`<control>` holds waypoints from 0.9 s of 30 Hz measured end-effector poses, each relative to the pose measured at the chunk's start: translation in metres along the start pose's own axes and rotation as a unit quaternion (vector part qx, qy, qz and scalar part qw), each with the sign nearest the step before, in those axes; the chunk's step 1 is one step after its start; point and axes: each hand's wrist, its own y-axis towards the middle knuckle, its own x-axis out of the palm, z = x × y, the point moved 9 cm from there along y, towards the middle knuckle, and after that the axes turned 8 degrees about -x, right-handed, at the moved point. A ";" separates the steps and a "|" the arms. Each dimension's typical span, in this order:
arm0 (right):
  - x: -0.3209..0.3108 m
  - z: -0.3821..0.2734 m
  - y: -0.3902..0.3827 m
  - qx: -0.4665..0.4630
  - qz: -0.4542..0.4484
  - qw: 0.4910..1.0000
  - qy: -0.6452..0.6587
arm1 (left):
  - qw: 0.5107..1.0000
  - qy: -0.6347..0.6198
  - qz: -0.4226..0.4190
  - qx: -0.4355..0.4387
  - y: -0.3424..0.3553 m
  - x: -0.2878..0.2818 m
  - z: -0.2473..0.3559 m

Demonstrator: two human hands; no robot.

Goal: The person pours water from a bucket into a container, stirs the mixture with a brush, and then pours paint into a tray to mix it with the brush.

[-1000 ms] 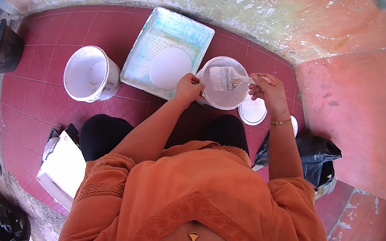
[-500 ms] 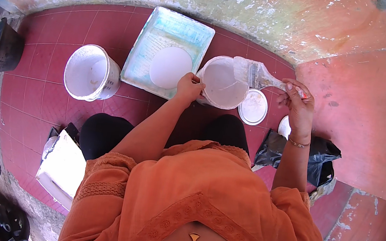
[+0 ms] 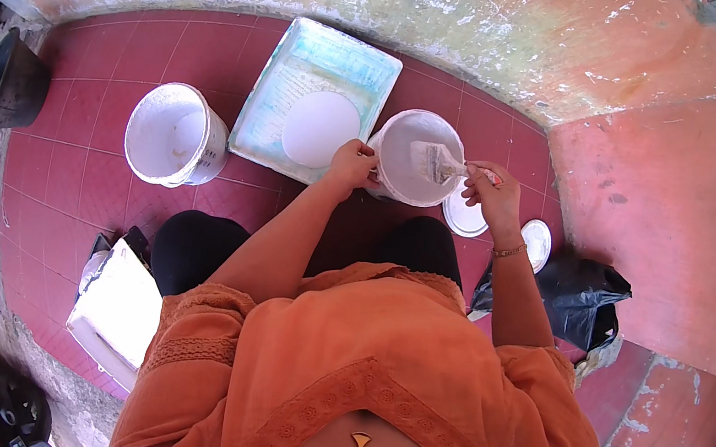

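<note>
My right hand [image 3: 494,194] is closed round the handle of a wide, white-coated paintbrush [image 3: 437,162]. Its bristles point left, over or into the mouth of a white paint bucket [image 3: 411,196]; how deep they sit I cannot tell. With my left hand [image 3: 353,168] I grip the near left rim of that same bucket, fingers pinched on its edge. Pale liquid shows inside. Left of the bucket lies a pale blue and white paint tray [image 3: 278,82], with a pool of white paint [image 3: 322,129] in its near part.
A second white bucket [image 3: 204,150] stands left of the tray. Two round white lids, one [image 3: 467,218] by the bucket and another [image 3: 535,244] farther right, lie near a black plastic bag [image 3: 588,300]. A dark basin [image 3: 16,85] is at far left, a white box [image 3: 118,317] beside my left leg. Walls border the back and right.
My right hand has moved left and slightly down, bringing the brush from the bucket's right rim over its mouth. My left hand keeps its grip on the rim.
</note>
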 end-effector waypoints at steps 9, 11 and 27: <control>-0.028 0.003 0.024 0.042 0.111 0.986 0.119 | 0.891 -0.006 0.435 -0.134 -0.008 -0.119 -0.028; -0.027 -0.025 0.027 0.018 0.125 0.984 0.125 | 0.813 -0.031 0.530 -0.239 -0.045 -0.126 -0.028; 0.250 -0.032 0.077 -0.300 -0.156 0.866 -0.367 | 0.836 -0.454 0.276 -0.141 -0.020 -0.152 -0.055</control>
